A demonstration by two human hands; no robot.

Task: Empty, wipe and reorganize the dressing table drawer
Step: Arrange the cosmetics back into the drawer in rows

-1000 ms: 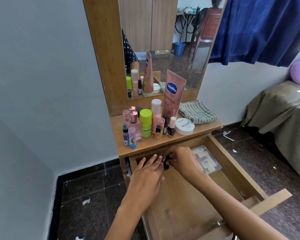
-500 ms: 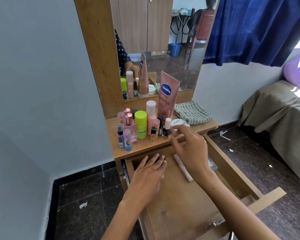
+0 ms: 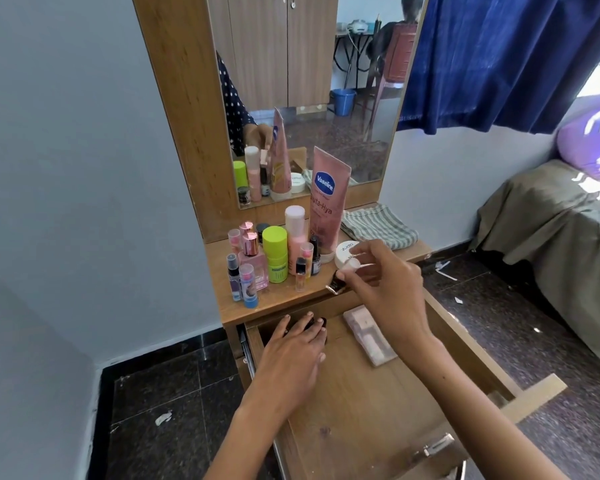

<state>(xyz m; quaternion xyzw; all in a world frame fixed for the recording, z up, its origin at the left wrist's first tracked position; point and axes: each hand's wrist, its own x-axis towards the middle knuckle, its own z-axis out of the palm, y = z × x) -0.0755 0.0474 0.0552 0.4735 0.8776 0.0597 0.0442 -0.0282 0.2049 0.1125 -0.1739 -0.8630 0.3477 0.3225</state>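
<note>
Right hand [image 3: 381, 285] pinched a white-capped nail polish bottle [image 3: 343, 277], tilted, over the tabletop [image 3: 284, 303], left hand [image 3: 297, 355] lay flat, fingers straight, in the open drawer [image 3: 361, 403] covering small dark items; judged best carried back upright and set down gently.

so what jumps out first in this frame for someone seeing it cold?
The crowd of cosmetics on the dressing table top, led by the tall pink Vaseline tube in front of the mirror. Next, the right hand at the top's front edge, pinching a small dark white-capped bottle. Below, the drawer stands pulled out, with the left hand over its back left corner and a clear compartment case inside.
</note>
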